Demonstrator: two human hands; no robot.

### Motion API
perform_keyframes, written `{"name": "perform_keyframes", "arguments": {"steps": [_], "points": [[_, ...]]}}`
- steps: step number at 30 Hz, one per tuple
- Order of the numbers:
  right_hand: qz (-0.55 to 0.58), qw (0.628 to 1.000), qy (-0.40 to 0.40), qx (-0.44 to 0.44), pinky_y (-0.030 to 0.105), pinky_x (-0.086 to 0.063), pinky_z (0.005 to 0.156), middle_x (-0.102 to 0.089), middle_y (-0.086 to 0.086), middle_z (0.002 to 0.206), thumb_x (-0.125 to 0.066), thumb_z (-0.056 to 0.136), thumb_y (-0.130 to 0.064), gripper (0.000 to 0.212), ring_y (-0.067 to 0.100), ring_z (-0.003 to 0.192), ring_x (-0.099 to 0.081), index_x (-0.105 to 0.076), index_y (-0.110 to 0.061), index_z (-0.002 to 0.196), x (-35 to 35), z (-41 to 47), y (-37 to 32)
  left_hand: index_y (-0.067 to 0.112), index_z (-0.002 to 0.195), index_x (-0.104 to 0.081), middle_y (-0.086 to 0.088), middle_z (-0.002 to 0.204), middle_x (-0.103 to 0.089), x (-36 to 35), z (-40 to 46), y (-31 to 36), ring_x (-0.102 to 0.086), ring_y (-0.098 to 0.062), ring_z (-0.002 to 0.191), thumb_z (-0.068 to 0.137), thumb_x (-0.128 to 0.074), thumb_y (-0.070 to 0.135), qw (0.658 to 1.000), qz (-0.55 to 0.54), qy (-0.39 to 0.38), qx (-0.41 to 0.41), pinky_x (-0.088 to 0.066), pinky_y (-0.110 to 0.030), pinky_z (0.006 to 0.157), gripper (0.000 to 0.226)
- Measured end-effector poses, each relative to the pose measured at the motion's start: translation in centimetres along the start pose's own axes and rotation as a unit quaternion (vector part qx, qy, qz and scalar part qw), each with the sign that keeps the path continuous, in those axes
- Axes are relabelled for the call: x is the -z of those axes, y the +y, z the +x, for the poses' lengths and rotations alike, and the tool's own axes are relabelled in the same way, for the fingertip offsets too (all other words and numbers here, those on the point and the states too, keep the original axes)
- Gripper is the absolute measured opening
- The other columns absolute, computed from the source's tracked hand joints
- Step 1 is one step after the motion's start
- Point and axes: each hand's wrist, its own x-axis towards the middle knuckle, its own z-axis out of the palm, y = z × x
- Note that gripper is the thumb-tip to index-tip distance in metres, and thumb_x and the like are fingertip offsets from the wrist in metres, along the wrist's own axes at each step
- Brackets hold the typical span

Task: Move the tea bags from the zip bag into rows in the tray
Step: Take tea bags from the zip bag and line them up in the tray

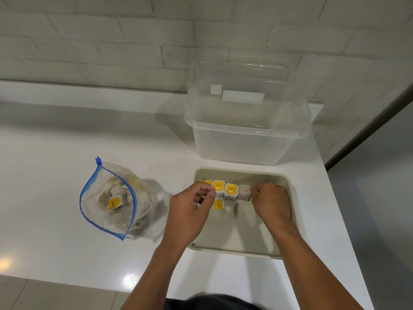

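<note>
A beige tray (pixel 283 220) lies on the white counter and holds a row of tea bags (pixel 231 191) with yellow tags along its far side. A single yellow-tagged tea bag (pixel 218 205) lies just in front of that row. My left hand (pixel 190 209) is at the row's left end, thumb and fingers curled and pinching a tea bag there. At the right end, my right hand (pixel 271 203) has its curled fingers on the plain-faced last tea bag (pixel 244 192). The open zip bag (pixel 116 200) with a blue seal lies to the left and holds several tea bags.
A clear plastic bin (pixel 245 130) stands right behind the tray, with a clear lid leaning on the brick wall. The counter's right edge runs close to the tray. Bare counter lies left of and behind the zip bag.
</note>
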Motion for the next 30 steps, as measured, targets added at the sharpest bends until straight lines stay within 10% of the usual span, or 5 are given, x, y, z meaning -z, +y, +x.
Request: {"name": "perform_keyframes", "arguments": {"steps": [30], "points": [[0.047, 0.992, -0.103, 0.063, 0.03, -0.053, 0.069, -0.074, -0.002, 0.085, -0.058, 0.09, -0.026, 0.02, 0.025, 0.089, -0.066, -0.074, -0.024, 0.079, 0.5, -2.1, -0.4, 0.025, 0.088, -0.072, 0.02, 0.076, -0.069, 0.0, -0.2, 0.1, -0.062, -0.004, 0.068, 0.095, -0.067, 0.023, 0.999, 0.013, 0.007, -0.028, -0.047, -0.019, 0.061, 0.009]]}}
